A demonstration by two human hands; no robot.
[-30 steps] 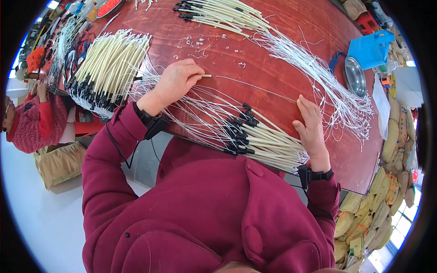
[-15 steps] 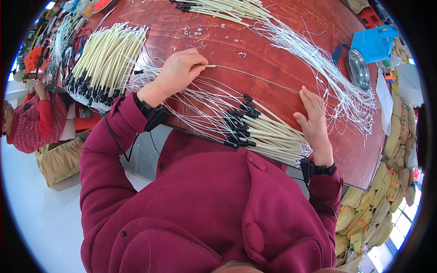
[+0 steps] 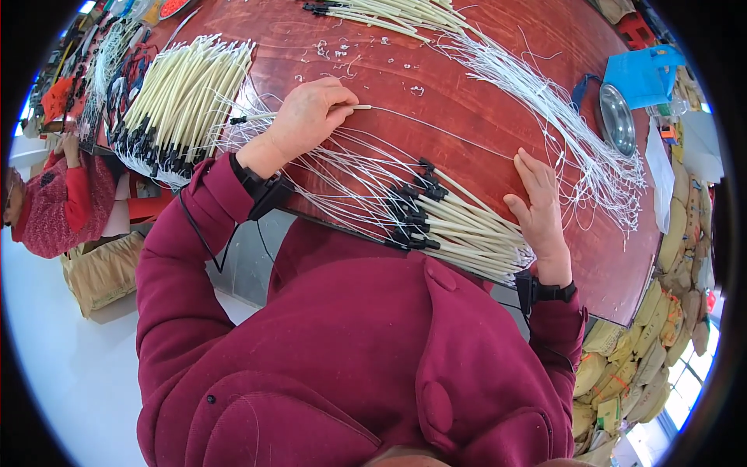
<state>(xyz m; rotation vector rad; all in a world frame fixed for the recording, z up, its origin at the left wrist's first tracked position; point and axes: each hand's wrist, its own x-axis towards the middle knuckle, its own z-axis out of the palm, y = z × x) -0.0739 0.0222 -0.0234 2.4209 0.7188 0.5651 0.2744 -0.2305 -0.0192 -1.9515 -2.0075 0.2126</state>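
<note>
My left hand (image 3: 306, 118) is closed around a thin cream tube (image 3: 361, 107). The tube's black end sticks out on the left of the hand. A white wire (image 3: 436, 126) runs from its right tip across the table to my right hand (image 3: 541, 208). That hand lies with its fingers stretched out, the fingertips at the wire and the thumb apart. Between my hands, close to my body, a pile of similar cream tubes (image 3: 467, 227) with black ends rests on the table, its loose white wires (image 3: 342, 175) fanning out left beneath my left wrist.
A larger tube bundle (image 3: 187, 93) stands at left. Far across the red table (image 3: 311, 31) lie more tubes (image 3: 389, 14) with long white wires (image 3: 545, 101). A metal bowl (image 3: 616, 119) and blue bag (image 3: 644, 76) are at right. Another person (image 3: 66, 198) sits far left.
Both hands stay almost in place, the left still around the tube. The view has shifted very slightly; the wire still stretches between my hands.
</note>
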